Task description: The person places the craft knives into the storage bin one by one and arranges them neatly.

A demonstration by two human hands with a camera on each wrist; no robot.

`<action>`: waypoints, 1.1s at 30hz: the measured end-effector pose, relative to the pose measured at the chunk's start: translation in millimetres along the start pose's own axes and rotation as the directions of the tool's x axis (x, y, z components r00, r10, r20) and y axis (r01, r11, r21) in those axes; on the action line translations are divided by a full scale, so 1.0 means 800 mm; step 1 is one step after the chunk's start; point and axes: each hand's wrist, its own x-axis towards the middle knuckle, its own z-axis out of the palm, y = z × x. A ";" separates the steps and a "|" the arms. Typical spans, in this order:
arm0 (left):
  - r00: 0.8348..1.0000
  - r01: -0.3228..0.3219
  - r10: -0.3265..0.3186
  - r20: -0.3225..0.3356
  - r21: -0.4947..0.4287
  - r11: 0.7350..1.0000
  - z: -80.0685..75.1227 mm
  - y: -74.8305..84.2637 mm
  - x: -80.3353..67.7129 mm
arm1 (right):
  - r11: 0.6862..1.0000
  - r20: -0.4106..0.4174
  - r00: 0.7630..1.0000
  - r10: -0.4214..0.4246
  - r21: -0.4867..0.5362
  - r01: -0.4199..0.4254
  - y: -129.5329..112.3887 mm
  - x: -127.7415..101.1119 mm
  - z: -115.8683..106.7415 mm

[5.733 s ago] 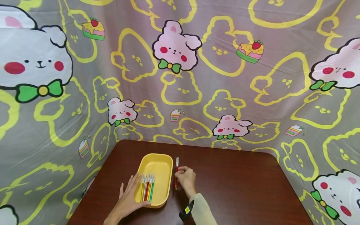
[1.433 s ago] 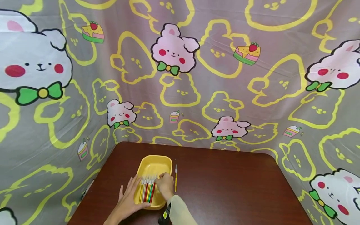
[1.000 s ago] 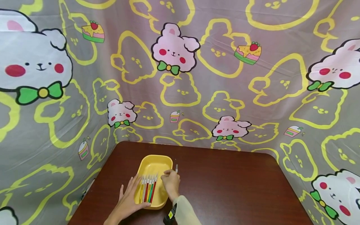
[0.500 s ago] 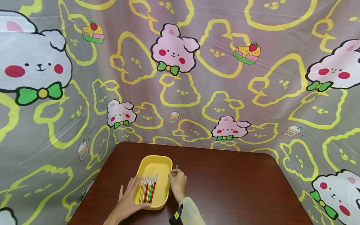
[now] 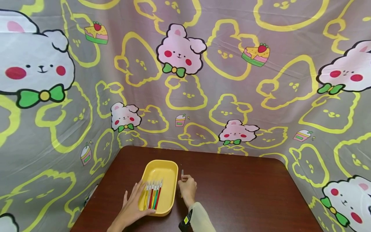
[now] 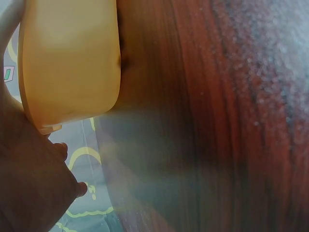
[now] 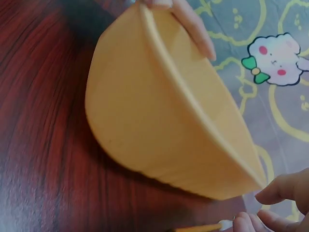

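A yellow plastic tray (image 5: 162, 163) holds several slim pen-like tools (image 5: 152, 196) with metallic gold, silver, red and green barrels and pale tips, side by side. My left hand (image 5: 130, 203) rests on the tray's left side, fingers straight and spread along the wall, thumb along the near rim. My right hand (image 5: 187, 190) is just right of the tray, over another pen-like tool (image 5: 182, 172) that lies on the table. In the right wrist view its yellow barrel (image 7: 198, 228) shows, with my fingers (image 7: 243, 223) right at its pale tip; I cannot tell whether they pinch it.
The dark red-brown wooden table (image 5: 246, 190) extends to the right of the tray. A grey curtain (image 5: 185, 106) with rabbit prints surrounds it at the back and sides. A dark device (image 5: 185, 222) is strapped to my right wrist.
Earlier my right hand held a red-barrelled tool beside the tray; that tool now lies in the tray's row. My right hand has left the tray rightward to the yellow-barrelled one. My left hand stays.
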 end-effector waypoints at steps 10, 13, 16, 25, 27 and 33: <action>1.000 -0.003 0.003 -0.001 0.002 1.000 0.000 -0.002 -0.001 | 0.998 -0.046 0.999 -0.006 -0.066 0.003 0.023 -0.004 0.004; 1.000 -0.008 0.008 -0.005 -0.002 1.000 0.000 -0.002 -0.001 | 0.996 -0.079 0.997 -0.026 -0.092 0.018 0.030 -0.006 0.008; 1.000 -0.010 0.010 -0.005 -0.006 1.000 0.000 -0.001 -0.001 | 0.995 -0.090 0.996 -0.023 -0.102 0.013 0.037 -0.007 0.013; 1.000 -0.019 0.019 -0.013 0.001 1.000 0.000 0.001 0.002 | 0.991 -0.116 0.993 -0.035 -0.132 0.020 0.046 -0.003 0.025; 1.000 -0.022 0.022 -0.015 0.003 1.000 0.000 0.002 0.002 | 0.989 -0.126 0.990 -0.059 -0.142 0.041 0.045 -0.003 0.025; 1.000 -0.014 0.015 -0.012 0.006 1.000 0.000 0.001 -0.001 | 0.983 -0.123 0.990 -0.071 -0.175 0.048 0.046 -0.004 0.026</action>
